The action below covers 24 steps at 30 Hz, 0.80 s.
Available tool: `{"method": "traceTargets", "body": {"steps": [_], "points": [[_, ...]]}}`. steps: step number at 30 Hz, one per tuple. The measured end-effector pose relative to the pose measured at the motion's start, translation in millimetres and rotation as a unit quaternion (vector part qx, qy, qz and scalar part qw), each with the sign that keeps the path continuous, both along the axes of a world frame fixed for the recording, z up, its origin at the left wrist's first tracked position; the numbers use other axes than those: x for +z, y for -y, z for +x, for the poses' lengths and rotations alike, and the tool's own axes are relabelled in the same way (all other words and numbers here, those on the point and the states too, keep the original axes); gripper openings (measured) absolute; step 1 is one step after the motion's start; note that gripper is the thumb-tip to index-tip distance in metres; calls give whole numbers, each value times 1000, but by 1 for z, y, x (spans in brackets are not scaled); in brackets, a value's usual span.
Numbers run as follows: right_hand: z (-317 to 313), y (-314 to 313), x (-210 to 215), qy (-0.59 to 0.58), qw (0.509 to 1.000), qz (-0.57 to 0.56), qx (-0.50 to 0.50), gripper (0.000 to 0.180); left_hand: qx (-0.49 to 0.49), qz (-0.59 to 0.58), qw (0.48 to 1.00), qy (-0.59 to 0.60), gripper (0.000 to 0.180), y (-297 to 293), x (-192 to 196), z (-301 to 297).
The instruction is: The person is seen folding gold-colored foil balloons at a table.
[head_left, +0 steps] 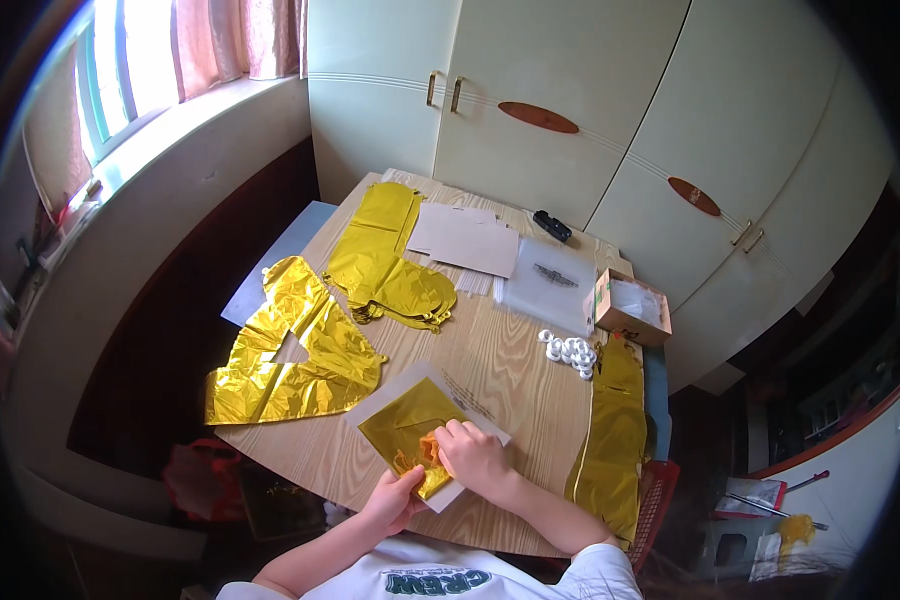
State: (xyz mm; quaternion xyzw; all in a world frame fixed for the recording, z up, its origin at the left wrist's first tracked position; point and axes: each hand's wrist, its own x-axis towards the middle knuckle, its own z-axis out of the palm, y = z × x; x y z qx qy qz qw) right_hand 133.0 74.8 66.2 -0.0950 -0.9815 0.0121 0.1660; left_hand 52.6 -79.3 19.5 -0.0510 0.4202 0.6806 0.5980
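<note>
In front of me, near the table's front edge, is a clear plastic bag (375, 408) with a folded gold foil sheet (402, 420) in it. My left hand (394, 500) pinches the lower edge of the bag, thumb on top. Closed fingers of my right hand (473, 457) press at the bag's right side, beside a crumpled orange piece (430, 448); their tips are partly hidden. To the left lies a flat, shiny gold foil balloon (260, 375) shaped like a four, with a cut-out in its middle.
Farther back lie a stack of gold foil balloons (395, 285), grey-brown card sheets (460, 238), clear plastic bags (550, 285) and a black device (552, 226). White ribbon rolls (570, 352), an open cardboard box (610, 318) and long gold foil (615, 430) occupy the right side.
</note>
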Motion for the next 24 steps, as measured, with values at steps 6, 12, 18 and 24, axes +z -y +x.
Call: {"method": "traceTargets", "body": {"steps": [6, 12, 18, 24], "points": [[3, 10, 6, -2, 1000, -17, 21, 16, 40, 16, 999, -21, 30, 2, -4, 7], [3, 20, 10, -12, 999, -41, 24, 14, 67, 39, 996, -35, 28, -1, -2, 11], [4, 23, 13, -27, 998, -50, 0, 14, 69, 70, 995, -35, 29, -3, -8, 12], [-7, 22, 7, -57, 998, -16, -12, 12, 75, 86, 991, -77, 26, -5, -12, 22]]}}
